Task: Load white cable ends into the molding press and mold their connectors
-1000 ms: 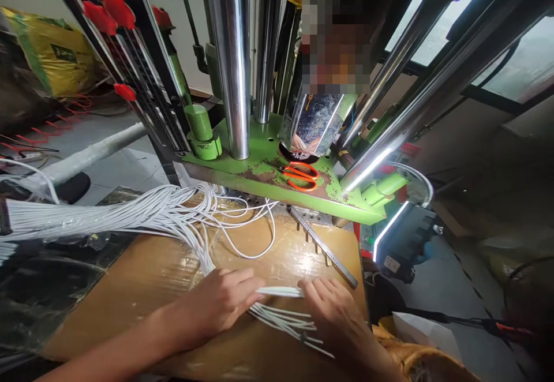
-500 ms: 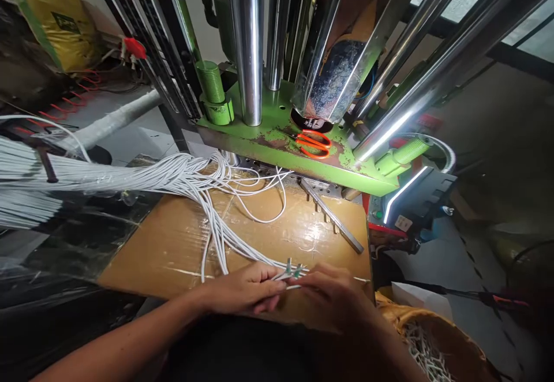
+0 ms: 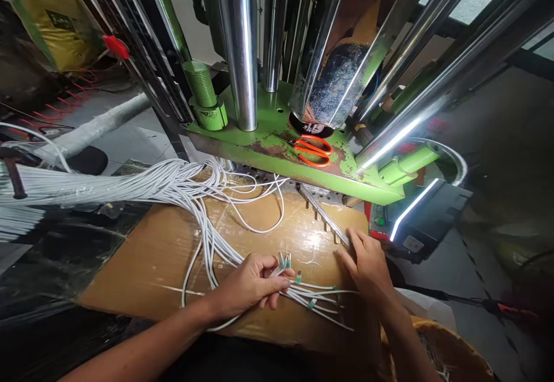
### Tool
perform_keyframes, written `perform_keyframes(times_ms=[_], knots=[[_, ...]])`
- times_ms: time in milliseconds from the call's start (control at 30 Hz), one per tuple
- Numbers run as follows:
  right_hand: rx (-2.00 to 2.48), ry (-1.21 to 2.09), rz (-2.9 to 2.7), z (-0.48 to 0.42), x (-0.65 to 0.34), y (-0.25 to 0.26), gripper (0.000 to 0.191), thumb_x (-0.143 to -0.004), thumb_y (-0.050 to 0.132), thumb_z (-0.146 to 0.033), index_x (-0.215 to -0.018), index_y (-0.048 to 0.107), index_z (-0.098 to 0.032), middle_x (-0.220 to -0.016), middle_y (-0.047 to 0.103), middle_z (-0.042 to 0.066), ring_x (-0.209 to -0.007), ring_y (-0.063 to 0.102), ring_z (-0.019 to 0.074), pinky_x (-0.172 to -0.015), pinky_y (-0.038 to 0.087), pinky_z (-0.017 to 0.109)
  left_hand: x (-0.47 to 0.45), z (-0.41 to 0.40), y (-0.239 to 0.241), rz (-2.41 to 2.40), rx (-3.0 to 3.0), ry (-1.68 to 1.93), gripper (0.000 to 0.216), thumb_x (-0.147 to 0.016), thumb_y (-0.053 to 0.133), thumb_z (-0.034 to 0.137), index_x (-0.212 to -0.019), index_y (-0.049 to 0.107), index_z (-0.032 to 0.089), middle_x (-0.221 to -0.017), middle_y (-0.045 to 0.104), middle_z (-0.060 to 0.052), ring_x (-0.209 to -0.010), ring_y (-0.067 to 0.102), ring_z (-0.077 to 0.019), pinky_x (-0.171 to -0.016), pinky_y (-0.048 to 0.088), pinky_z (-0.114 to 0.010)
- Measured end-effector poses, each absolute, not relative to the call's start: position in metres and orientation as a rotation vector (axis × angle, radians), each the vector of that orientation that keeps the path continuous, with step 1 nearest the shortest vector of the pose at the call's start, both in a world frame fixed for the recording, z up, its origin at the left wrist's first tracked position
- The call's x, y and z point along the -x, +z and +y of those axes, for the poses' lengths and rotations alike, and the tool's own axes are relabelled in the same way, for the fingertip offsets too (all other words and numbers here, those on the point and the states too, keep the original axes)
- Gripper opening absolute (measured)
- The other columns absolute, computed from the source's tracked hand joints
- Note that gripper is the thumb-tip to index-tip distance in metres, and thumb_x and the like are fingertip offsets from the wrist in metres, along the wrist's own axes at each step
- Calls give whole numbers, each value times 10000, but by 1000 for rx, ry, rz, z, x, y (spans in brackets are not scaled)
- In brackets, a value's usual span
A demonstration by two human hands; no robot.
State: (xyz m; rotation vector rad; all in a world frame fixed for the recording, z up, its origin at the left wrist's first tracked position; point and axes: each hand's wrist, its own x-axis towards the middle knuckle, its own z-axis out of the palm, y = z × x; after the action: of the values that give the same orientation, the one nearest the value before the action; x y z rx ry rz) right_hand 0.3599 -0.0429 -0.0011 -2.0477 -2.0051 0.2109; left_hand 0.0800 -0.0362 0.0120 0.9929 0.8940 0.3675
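Note:
My left hand (image 3: 251, 284) is closed on a few white wires (image 3: 203, 226) whose green-tipped ends (image 3: 284, 261) stick up past my fingers. More loose wire ends (image 3: 318, 298) lie fanned out on the brown cardboard-covered bench (image 3: 164, 255) to the right of that hand. My right hand (image 3: 366, 261) has reached up to the near end of a slim metal bar with pegs (image 3: 322, 216) that lies slanted on the bench; its fingers curl at the bar's end. The wires run off left into a thick bundle (image 3: 64, 188).
A green press base (image 3: 268, 151) with chrome columns (image 3: 240, 47) stands right behind the bench. Orange scissors (image 3: 312, 150) lie on it. A control box (image 3: 422, 220) with a lit strip sits at right. A woven basket (image 3: 450, 353) is at bottom right, and black plastic covers the left.
My right hand let go of the wire ends and moved up right to the metal bar. The left hand kept its wires and several ends dropped onto the bench.

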Motion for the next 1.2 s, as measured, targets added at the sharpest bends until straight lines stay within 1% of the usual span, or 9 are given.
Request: perform_keyframes(times_ms=[133, 200, 267, 367, 500, 567, 700, 933, 1200], knots=[[2163, 467, -1999, -38, -379, 4, 379, -916, 423, -316, -1184, 607, -120, -1143, 622, 167, -1098, 542, 311, -1008, 422, 504, -79, -37, 6, 907, -1070, 439, 419, -866, 605, 460, -1073, 665, 101, -645, 628, -12, -579, 569, -120, -541, 400, -205], [2197, 526, -1962, -41, -369, 13, 348, -913, 387, -290, -1123, 608, -121, -1062, 651, 165, -1038, 586, 311, -936, 466, 496, -77, -37, 6, 954, -1267, 474, 358, -889, 589, 438, -1011, 711, 124, -649, 641, -13, -635, 586, -125, -639, 434, -216], [2184, 665, -1900, -48, -352, 23, 340, -898, 400, -283, -1155, 575, -144, -1018, 688, 135, -958, 637, 288, -847, 515, 453, -76, -40, 7, 977, -1477, 536, 290, -887, 604, 396, -892, 736, 138, -698, 665, -21, -695, 613, -138, -659, 436, -211], [1960, 1020, -1657, -64, -319, 31, 406, -876, 443, -286, -1259, 524, -182, -1140, 692, 92, -1028, 647, 243, -902, 518, 384, -73, -45, 4, 904, -1734, 661, 231, -909, 560, 266, -795, 716, 138, -685, 677, -15, -644, 623, -121, -595, 428, -189], [1709, 1286, -1382, -86, -282, 17, 478, -865, 461, -269, -1335, 495, -193, -1346, 601, 81, -1228, 557, 249, -1061, 436, 400, -73, -52, -3, 662, -2066, 878, 234, -903, 490, 101, -1033, 677, 157, -968, 742, -49, -883, 697, -142, -791, 495, -188], [1650, 1317, -1331, -94, -270, 6, 519, -863, 462, -242, -1380, 453, -206, -1423, 541, 69, -1325, 478, 235, -1139, 358, 405, -73, -55, -9, 582, -2207, 912, 285, -897, 488, 76, -1118, 641, 170, -1056, 732, -57, -974, 691, -148, -857, 502, -197], [1632, 1311, -1263, -100, -260, -6, 565, -889, 437, -246, -1448, 361, -205, -1532, 407, 61, -1430, 335, 192, -1213, 228, 390, -74, -56, -18, 573, -2326, 880, 351, -859, 476, 25, -1149, 608, 173, -1078, 727, -51, -981, 693, -150, -869, 525, -216], [1685, 1256, -1325, -102, -259, -8, 570, -905, 407, -263, -1463, 329, -174, -1538, 391, 78, -1427, 343, 180, -1220, 227, 404, -80, -53, -17, 596, -2436, 904, 393, -822, 414, -16, -1136, 579, 154, -1028, 734, -52, -924, 707, -164, -779, 566, -238], [1732, 1162, -1384, -103, -254, -12, 572, -920, 376, -266, -1479, 284, -189, -1551, 368, 57, -1431, 333, 171, -1222, 225, 422, -80, -53, -12, 634, -2472, 935, 417, -801, 390, -29, -1123, 583, 152, -1001, 738, -56, -915, 711, -159, -781, 576, -230]])
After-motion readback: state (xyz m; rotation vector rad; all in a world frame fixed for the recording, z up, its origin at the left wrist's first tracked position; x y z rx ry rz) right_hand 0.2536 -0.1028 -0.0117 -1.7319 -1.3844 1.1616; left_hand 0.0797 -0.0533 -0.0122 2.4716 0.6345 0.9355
